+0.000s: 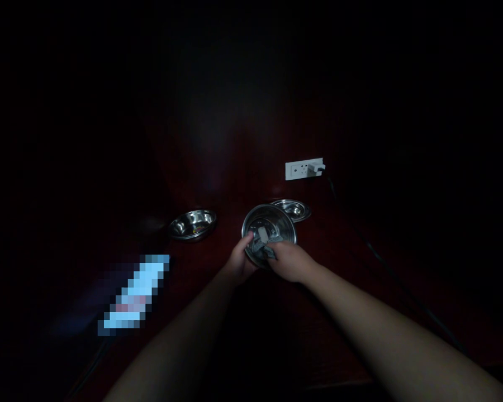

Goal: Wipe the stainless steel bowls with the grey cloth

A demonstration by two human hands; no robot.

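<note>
A shiny steel bowl (271, 215) with deep sides is tilted so that its mouth faces me. My left hand (240, 261) grips it at the lower left, thumb over the rim and fingers beneath. Reaching into the mouth, my right hand (291, 261) is closed on a crumpled grey-green cloth (270, 251) pressed against the inside. A pale patch shows within the bowl; whether it is a reflection or an object I cannot tell. Most of the right fingers are hidden.
A shallow steel bowl (193, 224) stands at left on the dark red tabletop (335, 335), with small coloured bits or reflections inside. A steel plate or lid (297, 210) lies behind the held bowl. A wall socket (298, 169) has a plug; its cable (375, 251) runs right. A bright pixelated screen (138, 296) lies left.
</note>
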